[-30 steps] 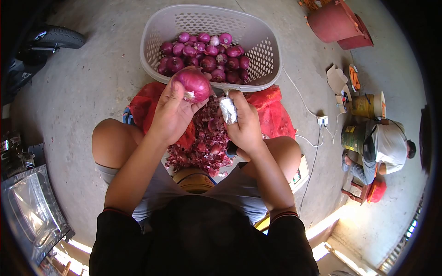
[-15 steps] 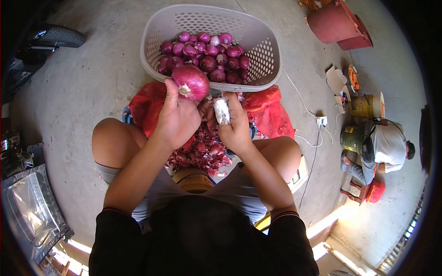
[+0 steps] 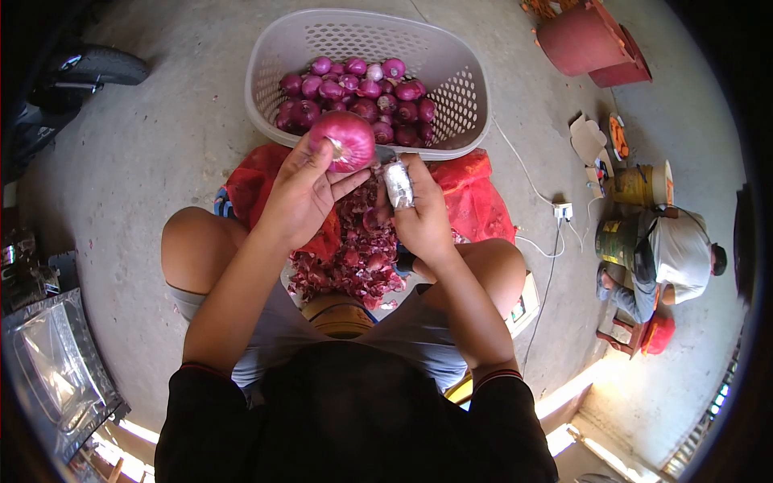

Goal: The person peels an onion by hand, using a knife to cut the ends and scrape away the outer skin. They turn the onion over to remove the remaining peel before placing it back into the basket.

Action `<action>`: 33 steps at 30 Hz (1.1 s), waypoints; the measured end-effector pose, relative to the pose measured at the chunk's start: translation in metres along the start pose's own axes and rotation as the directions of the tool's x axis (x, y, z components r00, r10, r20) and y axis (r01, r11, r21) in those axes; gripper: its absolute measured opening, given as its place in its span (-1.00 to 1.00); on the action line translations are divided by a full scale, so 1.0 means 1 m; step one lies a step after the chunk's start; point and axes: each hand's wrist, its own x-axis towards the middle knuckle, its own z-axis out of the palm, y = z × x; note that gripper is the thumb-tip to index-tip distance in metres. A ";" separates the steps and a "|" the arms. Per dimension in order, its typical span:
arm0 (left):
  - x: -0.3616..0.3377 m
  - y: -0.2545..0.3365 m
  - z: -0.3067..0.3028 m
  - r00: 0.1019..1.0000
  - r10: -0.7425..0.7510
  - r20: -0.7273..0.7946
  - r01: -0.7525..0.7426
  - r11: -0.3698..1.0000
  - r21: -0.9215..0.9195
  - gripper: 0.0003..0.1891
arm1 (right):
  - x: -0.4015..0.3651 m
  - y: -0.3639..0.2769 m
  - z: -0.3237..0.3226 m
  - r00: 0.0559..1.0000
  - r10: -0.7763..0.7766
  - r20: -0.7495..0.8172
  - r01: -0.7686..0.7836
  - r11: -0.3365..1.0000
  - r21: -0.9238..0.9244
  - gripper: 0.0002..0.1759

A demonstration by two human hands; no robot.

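Note:
A large red onion [image 3: 345, 138] rests in my left hand [image 3: 304, 189], the thumb on its near side and the fingers beneath, its pale root end towards me. In my right hand [image 3: 424, 213] is a small knife [image 3: 398, 185], its handle wrapped in silver foil or tape. The short dark blade points away from me, close to the right of the onion. Just beyond both hands stands a grey plastic basket [image 3: 270, 121] holding many red onions [image 3: 366, 109]. Below the hands, a heap of onion skins [image 3: 354, 262] lies between my legs on red mesh sacking [image 3: 471, 201].
On the right, a person [image 3: 676, 253] sits bent on a low stool near buckets [image 3: 642, 185]. A power strip [image 3: 562, 211] with cables lies on the floor. Red tubs [image 3: 584, 40] stand at the upper right, a motorbike wheel [image 3: 101, 64] at the upper left.
The onion has moved slightly right and turned in my left hand, whose fingers now spread beneath it. My right hand has shifted a little right with the knife, and its blade now shows.

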 end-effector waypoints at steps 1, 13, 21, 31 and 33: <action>0.001 -0.001 0.000 1.000 0.000 0.004 0.000 1.000 -0.030 -0.63 | -0.001 0.000 0.001 1.000 -0.001 -0.001 0.001 1.000 -0.003 -0.82; 0.000 -0.012 0.003 0.999 -0.043 -0.031 0.040 0.996 -0.073 -0.42 | -0.002 0.003 0.009 1.000 0.017 -0.010 -0.018 1.000 -0.024 -0.78; 0.000 -0.009 0.009 0.998 -0.055 -0.004 0.054 0.988 -0.142 -0.39 | -0.004 0.017 0.014 0.998 -0.064 -0.009 0.061 0.984 -0.166 -0.73; -0.001 0.002 0.008 0.993 -0.047 -0.112 0.013 0.958 -0.285 -0.48 | -0.004 0.010 -0.002 0.984 -0.166 0.059 0.175 0.964 -0.198 -0.52; -0.002 0.004 0.010 0.990 -0.052 -0.128 0.014 0.959 -0.284 -0.50 | -0.004 0.003 -0.004 0.976 -0.215 0.045 0.219 0.952 -0.215 -0.49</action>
